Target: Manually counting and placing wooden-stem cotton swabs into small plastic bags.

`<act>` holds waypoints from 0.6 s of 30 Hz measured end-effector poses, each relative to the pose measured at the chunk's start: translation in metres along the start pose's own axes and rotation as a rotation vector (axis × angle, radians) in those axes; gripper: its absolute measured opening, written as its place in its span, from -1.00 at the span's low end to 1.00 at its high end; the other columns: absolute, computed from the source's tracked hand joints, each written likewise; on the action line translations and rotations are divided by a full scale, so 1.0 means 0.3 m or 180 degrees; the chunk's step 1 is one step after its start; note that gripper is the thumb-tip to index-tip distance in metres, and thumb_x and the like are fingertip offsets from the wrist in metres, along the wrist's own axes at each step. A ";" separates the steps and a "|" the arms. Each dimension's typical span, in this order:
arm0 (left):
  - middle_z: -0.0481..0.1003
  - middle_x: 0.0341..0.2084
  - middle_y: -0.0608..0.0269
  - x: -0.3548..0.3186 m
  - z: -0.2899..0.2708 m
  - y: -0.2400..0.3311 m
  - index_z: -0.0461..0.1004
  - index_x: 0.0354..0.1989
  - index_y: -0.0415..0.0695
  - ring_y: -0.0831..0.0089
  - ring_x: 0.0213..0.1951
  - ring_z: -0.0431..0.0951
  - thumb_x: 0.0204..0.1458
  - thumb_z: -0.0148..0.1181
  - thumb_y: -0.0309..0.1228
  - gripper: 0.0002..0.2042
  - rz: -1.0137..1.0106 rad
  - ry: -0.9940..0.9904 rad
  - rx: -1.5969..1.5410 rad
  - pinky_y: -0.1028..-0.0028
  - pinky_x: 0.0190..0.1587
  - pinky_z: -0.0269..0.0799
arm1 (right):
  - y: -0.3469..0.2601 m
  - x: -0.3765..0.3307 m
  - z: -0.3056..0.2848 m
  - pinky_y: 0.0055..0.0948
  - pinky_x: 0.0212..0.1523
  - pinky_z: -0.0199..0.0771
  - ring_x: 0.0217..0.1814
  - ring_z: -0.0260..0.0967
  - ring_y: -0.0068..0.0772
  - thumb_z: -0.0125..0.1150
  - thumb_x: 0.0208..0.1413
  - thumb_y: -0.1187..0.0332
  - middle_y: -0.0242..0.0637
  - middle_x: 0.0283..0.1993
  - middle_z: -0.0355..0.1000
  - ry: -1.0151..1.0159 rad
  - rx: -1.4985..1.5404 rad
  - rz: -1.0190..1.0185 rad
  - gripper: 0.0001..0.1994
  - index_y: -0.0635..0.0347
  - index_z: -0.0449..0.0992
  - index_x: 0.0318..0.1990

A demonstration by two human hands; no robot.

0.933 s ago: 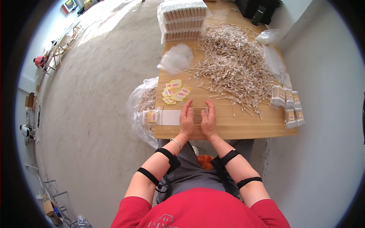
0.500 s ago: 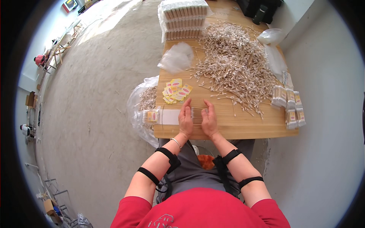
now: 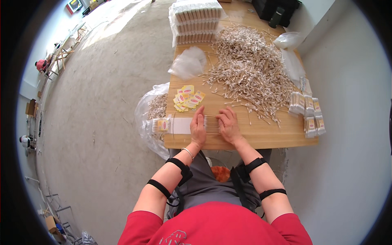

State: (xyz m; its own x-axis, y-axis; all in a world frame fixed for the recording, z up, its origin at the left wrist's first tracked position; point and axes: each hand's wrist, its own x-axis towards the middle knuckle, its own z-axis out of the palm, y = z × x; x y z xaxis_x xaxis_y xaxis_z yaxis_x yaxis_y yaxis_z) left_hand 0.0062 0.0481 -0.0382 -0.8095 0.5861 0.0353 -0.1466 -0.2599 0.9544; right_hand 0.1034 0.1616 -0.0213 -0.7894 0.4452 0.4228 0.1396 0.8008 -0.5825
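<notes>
A neat row of cotton swabs (image 3: 212,124) lies on the wooden table between my hands. My left hand (image 3: 199,128) stands on edge against the swabs' left ends, its fingers stretched forward. At the opposite ends is my right hand (image 3: 230,125), with fingers bent and fingertips on the swabs; its palm side is hidden. Just left of my left hand lies a white strip (image 3: 181,125), and past it a filled clear pack of cotton swabs (image 3: 161,125) with a yellow label sits at the table's left edge. Yellow and white label cards (image 3: 188,98) are scattered beyond my left hand.
A large heap of loose cotton swabs (image 3: 253,67) covers the far right. Clear bags (image 3: 188,62) and stacked packs (image 3: 196,22) stand at the far left; finished packs (image 3: 309,112) lie at the right edge. A plastic sack of swabs (image 3: 155,108) sits beside the table's left edge.
My right hand has turned from upright with straight fingers to bent fingers over the swabs' right ends, shifting slightly right. My left hand stays nearly in place. More of the swab row shows.
</notes>
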 end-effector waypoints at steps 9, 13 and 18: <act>0.29 0.15 -0.02 -0.002 0.007 -0.003 0.22 0.19 -0.33 0.30 0.21 0.24 0.30 -0.23 -0.26 -0.57 0.0116 0.0085 -0.0082 0.42 0.27 0.08 | -0.007 0.028 -0.022 -0.14 0.26 0.11 0.22 0.12 0.07 -0.01 0.04 0.52 0.02 0.11 0.24 0.0270 0.0048 0.0488 -0.69 0.30 0.39 -0.02; 0.29 0.15 -0.02 -0.005 0.008 0.010 0.24 0.18 -0.33 0.31 0.20 0.25 0.30 -0.22 -0.25 -0.57 0.0067 0.0140 -0.0101 0.41 0.28 0.08 | -0.091 -0.032 0.014 -0.16 0.34 -0.01 0.34 0.01 0.10 -0.09 0.12 0.48 0.07 0.26 0.12 0.0211 0.0698 0.0951 -0.59 0.39 0.24 0.15; 0.30 0.14 -0.01 -0.002 0.012 0.005 0.25 0.18 -0.33 0.31 0.20 0.27 0.30 -0.23 -0.25 -0.57 0.0026 0.0111 -0.0135 0.41 0.27 0.10 | -0.115 -0.038 0.088 -0.21 0.39 -0.12 0.42 -0.09 0.06 -0.11 0.15 0.44 0.09 0.31 0.08 0.0430 0.1104 0.0967 -0.55 0.40 0.17 0.21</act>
State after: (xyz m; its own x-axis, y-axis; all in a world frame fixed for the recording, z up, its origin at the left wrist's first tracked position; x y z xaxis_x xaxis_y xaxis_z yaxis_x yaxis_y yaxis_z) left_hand 0.0083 0.0500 -0.0356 -0.8299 0.5570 0.0320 -0.1632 -0.2972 0.9408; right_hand 0.0918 0.1184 -0.0246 -0.6558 0.7048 0.2706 0.1261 0.4557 -0.8812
